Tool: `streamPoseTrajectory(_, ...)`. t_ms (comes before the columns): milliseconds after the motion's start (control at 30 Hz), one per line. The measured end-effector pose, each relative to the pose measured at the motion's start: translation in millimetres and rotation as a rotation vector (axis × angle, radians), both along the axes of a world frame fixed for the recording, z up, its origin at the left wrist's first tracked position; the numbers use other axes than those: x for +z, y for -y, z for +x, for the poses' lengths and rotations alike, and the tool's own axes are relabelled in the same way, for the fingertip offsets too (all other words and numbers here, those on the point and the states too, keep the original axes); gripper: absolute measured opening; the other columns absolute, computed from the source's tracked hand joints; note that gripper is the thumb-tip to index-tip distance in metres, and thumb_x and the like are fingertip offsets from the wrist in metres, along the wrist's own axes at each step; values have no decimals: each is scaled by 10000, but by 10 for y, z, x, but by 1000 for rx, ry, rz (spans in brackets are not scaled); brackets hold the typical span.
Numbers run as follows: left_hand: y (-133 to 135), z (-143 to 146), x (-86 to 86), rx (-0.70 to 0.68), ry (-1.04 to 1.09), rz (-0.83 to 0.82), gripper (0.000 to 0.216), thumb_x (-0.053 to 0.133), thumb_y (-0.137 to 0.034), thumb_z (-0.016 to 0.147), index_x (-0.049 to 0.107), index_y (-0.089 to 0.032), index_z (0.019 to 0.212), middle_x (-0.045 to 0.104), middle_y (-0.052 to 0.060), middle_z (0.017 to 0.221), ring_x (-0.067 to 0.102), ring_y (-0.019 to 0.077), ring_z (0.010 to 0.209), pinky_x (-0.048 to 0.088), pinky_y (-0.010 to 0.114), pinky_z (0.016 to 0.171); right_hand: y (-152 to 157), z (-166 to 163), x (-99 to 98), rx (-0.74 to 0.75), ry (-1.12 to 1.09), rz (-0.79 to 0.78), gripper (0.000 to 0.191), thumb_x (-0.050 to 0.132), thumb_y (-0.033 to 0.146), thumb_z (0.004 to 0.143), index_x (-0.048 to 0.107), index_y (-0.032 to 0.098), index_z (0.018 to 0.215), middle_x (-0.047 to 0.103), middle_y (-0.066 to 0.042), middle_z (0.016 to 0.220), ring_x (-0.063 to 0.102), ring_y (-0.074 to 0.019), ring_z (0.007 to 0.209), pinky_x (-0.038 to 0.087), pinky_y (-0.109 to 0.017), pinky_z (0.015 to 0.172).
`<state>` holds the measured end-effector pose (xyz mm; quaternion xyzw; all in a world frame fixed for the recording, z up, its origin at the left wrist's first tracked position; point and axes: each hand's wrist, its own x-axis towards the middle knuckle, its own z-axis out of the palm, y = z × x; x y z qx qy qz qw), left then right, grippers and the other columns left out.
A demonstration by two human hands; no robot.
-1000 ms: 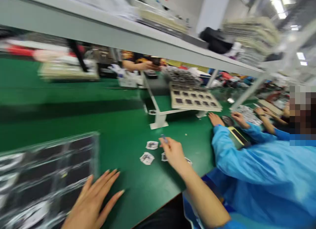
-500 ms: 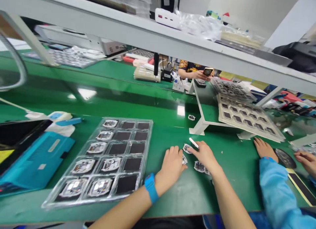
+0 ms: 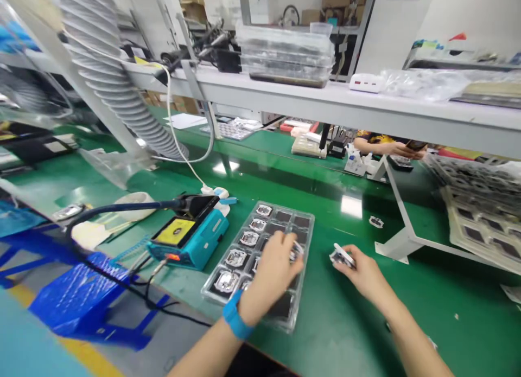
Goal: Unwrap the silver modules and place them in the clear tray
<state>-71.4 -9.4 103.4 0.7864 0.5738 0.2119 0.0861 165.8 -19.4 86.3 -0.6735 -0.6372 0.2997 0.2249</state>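
Observation:
My left hand (image 3: pixel 273 271), with a blue wristband, lies over the clear plastic tray (image 3: pixel 303 241) of small square parts on the green table; its fingers curl down onto a part (image 3: pixel 296 251) near the tray's right side. My right hand (image 3: pixel 364 271) hovers just right of the tray, its fingers pinched on a small white part (image 3: pixel 341 256). Several tray pockets hold silver-framed parts (image 3: pixel 248 238); others show dark and bare.
A teal device (image 3: pixel 191 236) with a yellow screen and cables sits left of the tray. One loose part (image 3: pixel 376 222) lies farther back. A white shelf leg (image 3: pixel 401 225) stands at right, with stacked trays (image 3: pixel 484 225) beyond. A ribbed hose (image 3: pixel 118 89) hangs at left. Another person's arms (image 3: pixel 382 146) show across the table.
The view swung left. My left hand moved from the table onto the tray with a part. My right hand still pinches its small part and now sits nearer the tray.

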Motion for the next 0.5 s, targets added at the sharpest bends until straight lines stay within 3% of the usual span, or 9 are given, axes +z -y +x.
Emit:
streamPoseTrajectory(100, -252, -338, -92, 117, -65, 30, 138, 557, -136, 886, 578, -105, 1019, 569, 114, 952, 596, 312, 911, 505, 467, 833, -352, -502, 137, 105, -81, 77, 239, 620, 365, 820, 657, 212, 1000, 753, -16, 876, 665, -175, 740, 446, -238, 677)
streamPoseTrajectory(233, -203, -427, -263, 198, -160, 52, 171, 620, -194, 886, 601, -82, 1015, 601, 158, 1001, 592, 346, 965, 484, 502, 863, -761, -1129, 144, 167, -96, 160, 244, 627, 319, 811, 656, 194, 1020, 752, -34, 882, 685, -187, 778, 462, -251, 714)
streamPoseTrajectory(333, -105, -425, -357, 256, -213, 46, 299, 663, -371, 892, 634, -98, 1009, 626, 154, 1021, 593, 326, 966, 496, 467, 854, -939, -1467, -38, 226, -80, 192, 280, 563, 352, 847, 635, 179, 1055, 746, -70, 849, 689, -232, 737, 464, -296, 694)
streamPoseTrajectory(433, -63, -484, -389, 280, -240, 49, 408, 628, -475, 901, 653, -101, 1063, 637, 165, 1085, 580, 329, 1039, 483, 470, 929, -1070, -1636, -323, 337, 122, 234, 257, 497, 381, 872, 672, 228, 982, 747, -59, 905, 710, -246, 825, 482, -306, 724)
streamPoseTrajectory(500, -36, -535, -376, 279, -244, 53, 453, 594, -503, 910, 650, -100, 1107, 639, 173, 1121, 576, 330, 1065, 476, 466, 957, -1133, -1651, -492, 376, 238, 235, 340, 440, 409, 894, 702, 238, 1028, 732, -83, 1012, 718, -255, 848, 496, -325, 719)
